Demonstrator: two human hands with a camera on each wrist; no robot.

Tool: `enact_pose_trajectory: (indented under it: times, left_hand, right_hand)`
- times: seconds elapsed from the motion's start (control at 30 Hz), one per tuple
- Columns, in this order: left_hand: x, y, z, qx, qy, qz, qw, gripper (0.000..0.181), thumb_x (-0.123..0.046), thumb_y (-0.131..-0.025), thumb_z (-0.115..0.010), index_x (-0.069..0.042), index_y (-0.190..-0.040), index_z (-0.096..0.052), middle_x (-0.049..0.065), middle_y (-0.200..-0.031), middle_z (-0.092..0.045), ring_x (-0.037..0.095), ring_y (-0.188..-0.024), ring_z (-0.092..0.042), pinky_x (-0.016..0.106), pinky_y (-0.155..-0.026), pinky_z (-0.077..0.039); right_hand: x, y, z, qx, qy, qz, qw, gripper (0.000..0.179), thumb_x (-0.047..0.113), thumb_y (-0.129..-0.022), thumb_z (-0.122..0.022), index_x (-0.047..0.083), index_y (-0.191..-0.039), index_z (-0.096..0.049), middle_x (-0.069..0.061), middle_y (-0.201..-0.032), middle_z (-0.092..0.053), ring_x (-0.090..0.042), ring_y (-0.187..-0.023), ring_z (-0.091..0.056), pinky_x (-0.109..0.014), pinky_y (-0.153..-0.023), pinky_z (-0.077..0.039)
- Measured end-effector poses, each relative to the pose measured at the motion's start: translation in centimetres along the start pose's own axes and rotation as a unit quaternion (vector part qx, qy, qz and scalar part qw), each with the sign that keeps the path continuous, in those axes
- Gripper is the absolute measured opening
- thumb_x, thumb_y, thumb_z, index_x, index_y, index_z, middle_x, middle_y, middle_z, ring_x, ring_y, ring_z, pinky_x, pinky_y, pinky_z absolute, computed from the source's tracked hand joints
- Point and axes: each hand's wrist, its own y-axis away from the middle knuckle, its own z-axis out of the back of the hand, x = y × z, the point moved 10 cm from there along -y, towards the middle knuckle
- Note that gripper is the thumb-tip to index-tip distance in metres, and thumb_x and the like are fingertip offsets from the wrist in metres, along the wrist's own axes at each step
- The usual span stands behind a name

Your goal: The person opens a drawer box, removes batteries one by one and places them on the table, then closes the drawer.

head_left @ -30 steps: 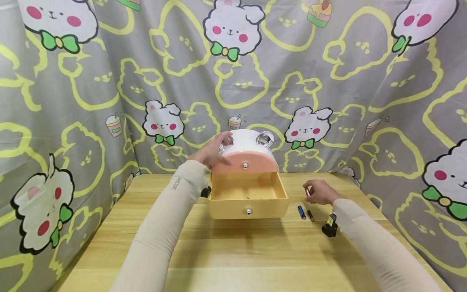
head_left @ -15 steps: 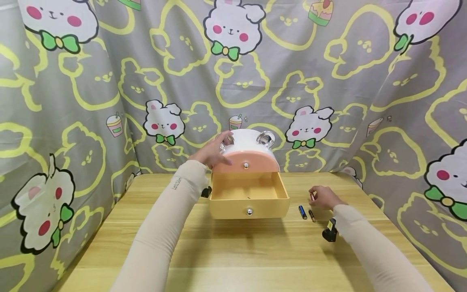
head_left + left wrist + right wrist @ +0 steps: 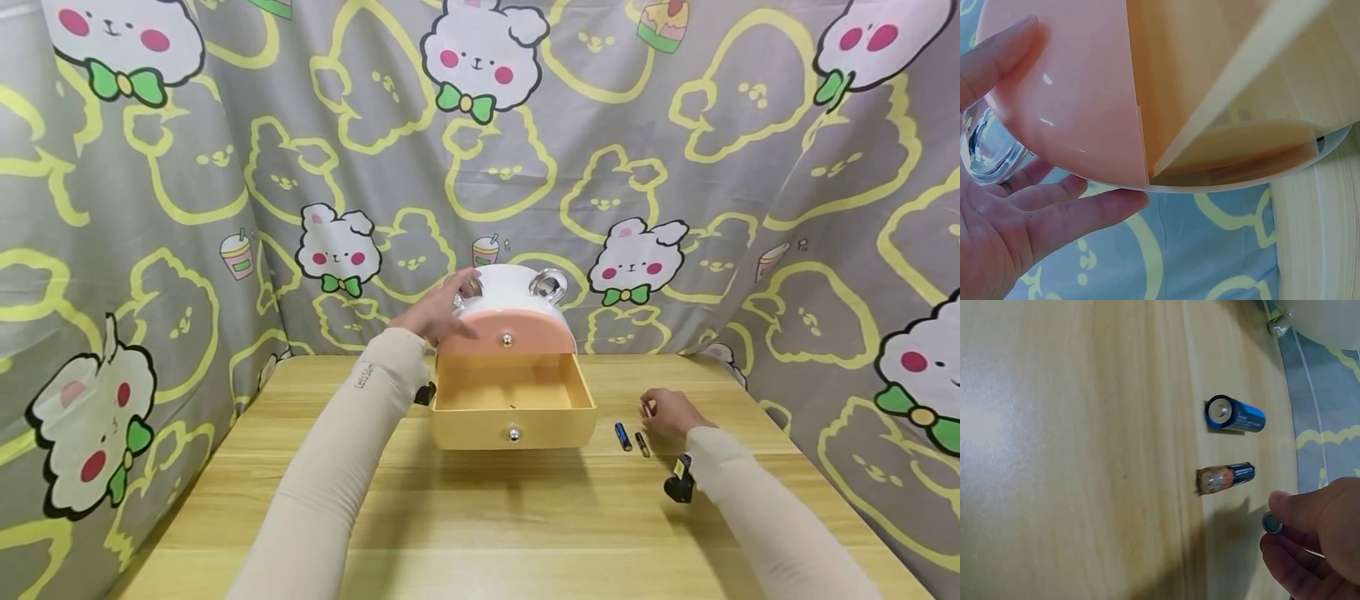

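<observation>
A small drawer cabinet (image 3: 510, 287) with a white domed top and silvery ears stands on the table. Its peach upper drawer (image 3: 540, 333) is in, while the yellow lower drawer (image 3: 465, 432) is pulled out. My left hand (image 3: 435, 310) holds the cabinet's left side, thumb over the peach front and fingers along the shell in the left wrist view. Pinched between the thumb and fingers of my right hand (image 3: 675, 412) is a small battery (image 3: 1272, 524), seen end-on, low over the table. Beside it lie a thicker blue battery (image 3: 1244, 417) and a black-and-copper battery (image 3: 1229, 477).
The wooden table (image 3: 480, 525) reaches back to a grey patterned curtain (image 3: 525, 192), which also hangs along both sides. A small dark speck lies inside the open yellow drawer. A black camera (image 3: 679, 482) is strapped below the right wrist.
My right hand, with the battery, has moved a little to the right and lower, close to the table beside the other two batteries. The left hand stays on the cabinet.
</observation>
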Motion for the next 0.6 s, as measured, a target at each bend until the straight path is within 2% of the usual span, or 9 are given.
enact_pose_trajectory:
  times: [0.33,0.6]
  left_hand:
    - [-0.17,0.22,0.03,0.005,-0.011,0.002,0.9999,0.103,-0.013,-0.07,-0.088,-0.028,-0.15,-0.024,0.005,-0.132,-0.043,0.028,-0.121,-0.043,0.045,-0.105,-0.036]
    - [-0.04,0.26,0.01,0.004,-0.01,0.003,0.9999,0.104,-0.011,-0.07,-0.088,-0.028,-0.15,-0.023,0.004,-0.133,-0.043,0.028,-0.12,-0.044,0.044,-0.104,-0.036]
  right_hand:
    - [-0.46,0.27,-0.64,0.0,0.006,-0.005,1.0,0.035,0.001,-0.079,-0.072,-0.011,-0.11,-0.061,-0.013,-0.084,-0.065,-0.026,-0.077,-0.06,-0.044,-0.07,-0.05]
    - [-0.68,0.24,-1.03,-0.006,0.013,-0.001,0.9999,0.03,-0.001,-0.08,-0.069,-0.01,-0.108,-0.062,-0.007,-0.08,-0.062,-0.022,-0.07,-0.054,-0.041,-0.067,-0.047]
